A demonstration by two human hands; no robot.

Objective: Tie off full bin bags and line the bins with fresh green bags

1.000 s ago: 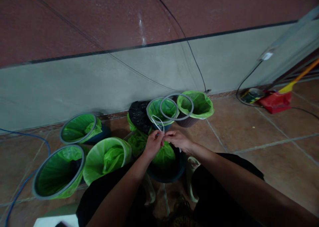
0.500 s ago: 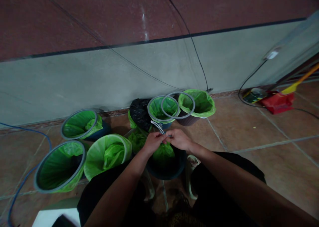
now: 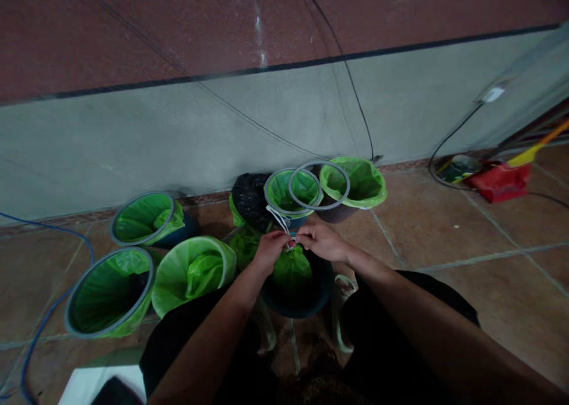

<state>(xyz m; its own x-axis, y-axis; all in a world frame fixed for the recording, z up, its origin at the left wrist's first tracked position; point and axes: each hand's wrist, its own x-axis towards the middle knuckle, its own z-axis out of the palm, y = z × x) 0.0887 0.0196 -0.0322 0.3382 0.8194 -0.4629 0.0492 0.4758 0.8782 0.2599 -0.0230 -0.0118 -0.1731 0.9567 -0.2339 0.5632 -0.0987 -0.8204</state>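
Observation:
My left hand (image 3: 268,250) and my right hand (image 3: 323,241) meet fingertip to fingertip over a dark bin (image 3: 297,292) that holds a green bag (image 3: 291,270). Both pinch a thin white tie (image 3: 279,220) that loops up from my left fingers. The bin stands on the floor between my knees.
Several bins lined with green bags stand along the wall: one (image 3: 109,291) at the near left, one (image 3: 194,273) beside it, one (image 3: 143,224) behind, two (image 3: 291,193) (image 3: 355,182) at the back with a loose grey ring (image 3: 319,185). A black bag (image 3: 249,200), a blue cable (image 3: 40,328), a red dustpan (image 3: 498,179).
The white tie's loop has shrunk and dropped lower between my fingers. My hands have risen slightly in view as the head camera tilted.

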